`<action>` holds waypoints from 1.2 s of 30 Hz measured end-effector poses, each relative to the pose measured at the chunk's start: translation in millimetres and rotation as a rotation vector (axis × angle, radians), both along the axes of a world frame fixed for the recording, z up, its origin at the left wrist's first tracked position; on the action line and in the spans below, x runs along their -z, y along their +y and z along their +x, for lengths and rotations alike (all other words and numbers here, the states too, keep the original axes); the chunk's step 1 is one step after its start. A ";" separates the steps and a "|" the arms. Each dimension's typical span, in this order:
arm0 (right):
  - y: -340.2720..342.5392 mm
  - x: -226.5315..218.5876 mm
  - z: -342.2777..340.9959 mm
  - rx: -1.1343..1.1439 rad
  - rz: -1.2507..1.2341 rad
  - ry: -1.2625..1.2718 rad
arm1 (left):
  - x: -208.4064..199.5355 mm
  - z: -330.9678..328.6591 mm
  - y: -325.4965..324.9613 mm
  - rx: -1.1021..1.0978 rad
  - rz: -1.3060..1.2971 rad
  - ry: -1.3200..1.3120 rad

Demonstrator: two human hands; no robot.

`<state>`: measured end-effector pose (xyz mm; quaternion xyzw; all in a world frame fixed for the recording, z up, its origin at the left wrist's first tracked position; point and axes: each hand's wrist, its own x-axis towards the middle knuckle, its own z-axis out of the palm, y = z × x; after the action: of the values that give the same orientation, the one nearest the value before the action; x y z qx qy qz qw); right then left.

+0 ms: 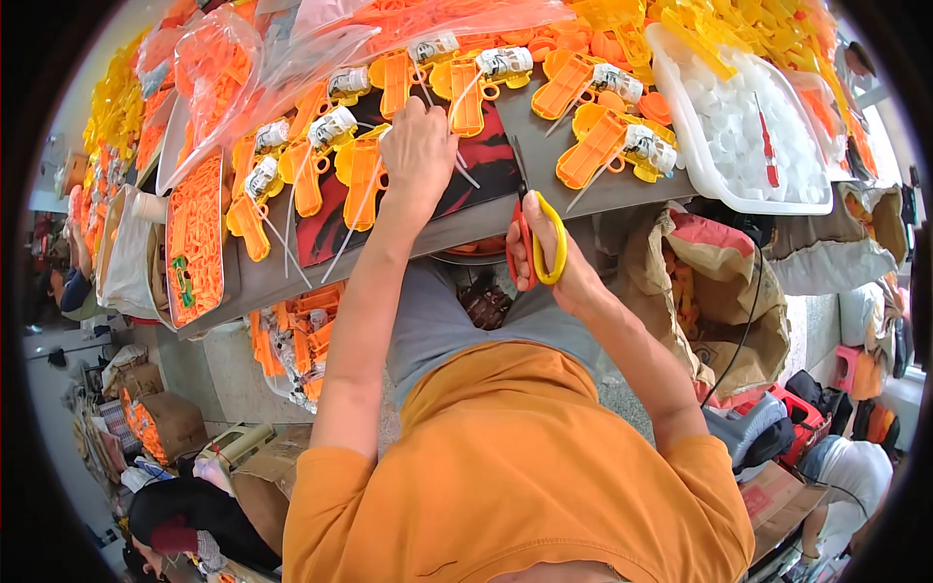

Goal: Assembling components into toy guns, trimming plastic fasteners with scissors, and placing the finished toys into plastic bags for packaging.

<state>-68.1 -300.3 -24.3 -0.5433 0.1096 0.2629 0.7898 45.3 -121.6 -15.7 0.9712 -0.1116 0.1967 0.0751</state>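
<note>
My right hand point(566, 267) is closed around a pair of scissors point(558, 233) with yellow and red handles. Their dark blades point away from me, over the table's near edge. My left hand point(418, 151) reaches over the table among orange and yellow toy guns point(466, 89), its fingers curled and pressed together. What they grip is hidden under the hand. Another toy gun point(360, 185) lies just left of that wrist. Each gun nearby has a printed white cylinder, and thin white strips point(338, 248) stick out from several of them.
On the right stands a white tray point(685, 146) of translucent white pieces, with a red-handled screwdriver point(770, 146) on top. At left is a tray of small orange parts point(196, 233). Plastic bags and orange pieces pile at the back. An open paper sack point(748, 335) stands below the table.
</note>
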 end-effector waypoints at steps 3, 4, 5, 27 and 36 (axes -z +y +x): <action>2.0 0.8 -0.5 -0.038 -0.019 -0.005 | 0.8 0.6 -1.8 -0.045 -0.111 -0.079; 1.8 0.0 1.0 -0.038 -0.020 -0.005 | -0.9 -0.4 -4.6 -0.044 -0.112 -0.079; 1.5 -2.4 2.7 -0.050 -0.031 0.003 | -2.1 -1.1 -7.7 -0.018 -0.211 -0.008; 1.7 -2.8 23.6 -0.222 -0.144 -0.050 | 28.0 -36.4 -34.7 0.021 -0.742 0.099; 2.9 4.0 23.1 -0.198 -0.080 -0.069 | 27.8 -36.8 -36.9 0.006 -0.717 0.080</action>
<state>-45.0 -297.4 -28.3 -0.5913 0.0386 0.3160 0.7410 8.5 -158.5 -43.5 0.8897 -0.0350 0.1849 0.4160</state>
